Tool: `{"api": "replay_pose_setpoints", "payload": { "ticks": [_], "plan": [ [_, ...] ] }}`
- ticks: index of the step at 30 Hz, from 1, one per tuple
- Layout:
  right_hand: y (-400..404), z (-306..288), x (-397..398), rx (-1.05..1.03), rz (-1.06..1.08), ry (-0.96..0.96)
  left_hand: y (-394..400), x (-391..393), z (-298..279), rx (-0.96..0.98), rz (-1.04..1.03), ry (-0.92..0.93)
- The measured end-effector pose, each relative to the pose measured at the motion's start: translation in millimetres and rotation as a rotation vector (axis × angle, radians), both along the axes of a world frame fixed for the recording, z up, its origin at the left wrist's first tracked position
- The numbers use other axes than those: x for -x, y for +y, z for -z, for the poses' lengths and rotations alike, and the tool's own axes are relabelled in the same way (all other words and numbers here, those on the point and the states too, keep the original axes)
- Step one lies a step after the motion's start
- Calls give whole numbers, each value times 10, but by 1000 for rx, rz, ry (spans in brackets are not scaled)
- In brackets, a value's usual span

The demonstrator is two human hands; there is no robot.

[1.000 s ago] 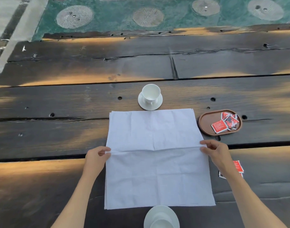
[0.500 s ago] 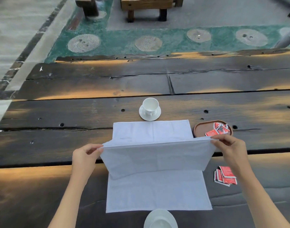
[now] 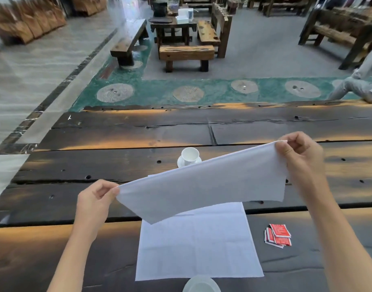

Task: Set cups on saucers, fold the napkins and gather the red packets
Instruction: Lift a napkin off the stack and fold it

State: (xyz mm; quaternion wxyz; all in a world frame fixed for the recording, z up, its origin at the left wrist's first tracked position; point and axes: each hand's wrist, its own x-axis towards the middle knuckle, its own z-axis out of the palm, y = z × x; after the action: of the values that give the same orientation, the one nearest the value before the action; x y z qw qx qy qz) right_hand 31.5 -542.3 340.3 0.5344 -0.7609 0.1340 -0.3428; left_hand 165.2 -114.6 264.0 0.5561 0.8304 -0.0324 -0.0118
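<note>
I hold a white napkin (image 3: 202, 184) in the air, doubled over and slanting up to the right. My left hand (image 3: 96, 199) pinches its lower left corner and my right hand (image 3: 299, 152) pinches its upper right corner. Under it a second white napkin (image 3: 197, 243) lies flat on the dark wooden table (image 3: 138, 133). A white cup (image 3: 190, 156) stands on a saucer (image 3: 180, 162) beyond the napkin, partly hidden by it. A small pile of red packets (image 3: 278, 235) lies to the right of the flat napkin. Another white cup (image 3: 200, 284) shows at the bottom edge.
Beyond the table's far edge are a green floor strip with round stone discs (image 3: 114, 92), wooden benches (image 3: 186, 52) and a low table. A seated person in grey (image 3: 362, 81) is at the far right. The brown tray seen earlier is hidden behind the raised napkin.
Both hands have lifted the top napkin off the table, the right hand higher than the left. The view has tilted upward and now takes in the room.
</note>
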Motion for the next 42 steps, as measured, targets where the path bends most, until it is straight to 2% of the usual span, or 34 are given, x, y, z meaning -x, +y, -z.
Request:
{"api": "replay_pose_setpoints", "payload": {
  "ticks": [3,5,9,11,14,20,24,32,34,38,42],
  "plan": [
    [139,-385,-32,47,-65,-84,133,99,-217,-2,60,-3],
    [219,-600,-42,66,-108,-147,53,178,-453,-69,153,-30],
    [366,-874,-80,117,-186,-175,-801,321,-864,-105,549,-9],
    [381,-923,-71,136,-190,-152,-1216,378,-955,-52,634,-44],
    [321,-942,27,146,-178,-127,-1575,453,-902,15,637,-31],
    [182,-1023,227,188,-172,-62,-2353,912,-588,-20,660,-87],
    [15,-1084,373,196,-119,-35,-2765,1075,-416,-40,597,-116],
    [-164,-1159,571,178,-96,-33,-2903,1010,-352,43,412,-246],
    [-170,-1190,604,175,-119,-46,-2858,867,-427,68,470,-253],
    [-184,-1280,642,171,-152,-70,-2747,656,-626,129,788,-127],
    [-247,-1332,681,194,-135,-78,-2611,580,-709,137,804,-57]
  ]
}}
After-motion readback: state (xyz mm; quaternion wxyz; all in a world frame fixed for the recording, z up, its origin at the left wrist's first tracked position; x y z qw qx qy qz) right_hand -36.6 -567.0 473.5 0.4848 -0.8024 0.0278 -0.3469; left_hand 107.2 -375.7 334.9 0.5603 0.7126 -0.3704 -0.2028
